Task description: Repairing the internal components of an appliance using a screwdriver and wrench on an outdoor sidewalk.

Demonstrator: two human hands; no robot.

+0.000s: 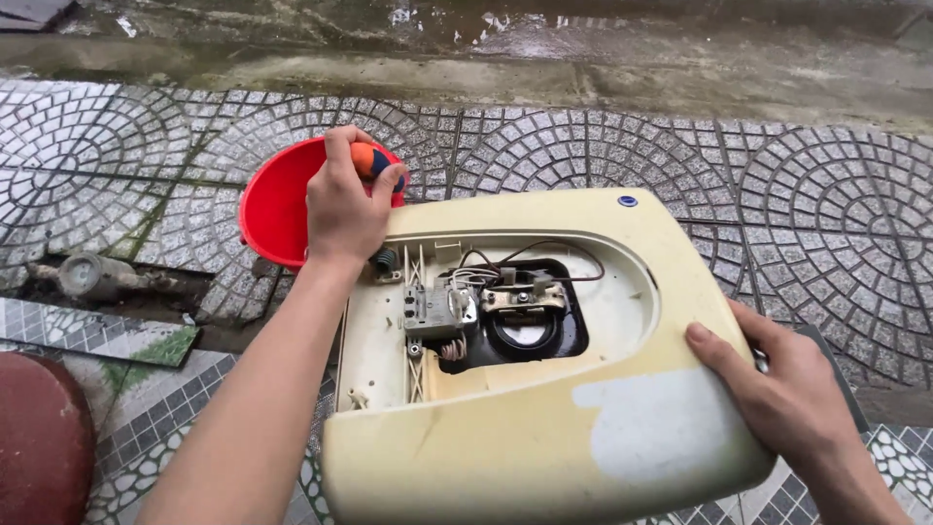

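Note:
A cream plastic appliance housing point(544, 428) lies before me, its open recess showing wires, a grey switch block point(439, 309) and a black ring opening. My left hand point(342, 206) is closed around an orange and blue screwdriver handle point(377, 161), held over the housing's upper left corner, beside a red plastic bowl point(275, 206). The tool's shaft is hidden behind the hand. My right hand point(777, 394) grips the housing's right edge, thumb on top.
Patterned grey paving tiles point(603, 146) stretch beyond, with a wet concrete strip point(486, 49) at the top. A metal pipe fitting point(92, 275) sits in a gap at left. A dark red round object point(39, 437) fills the lower left corner.

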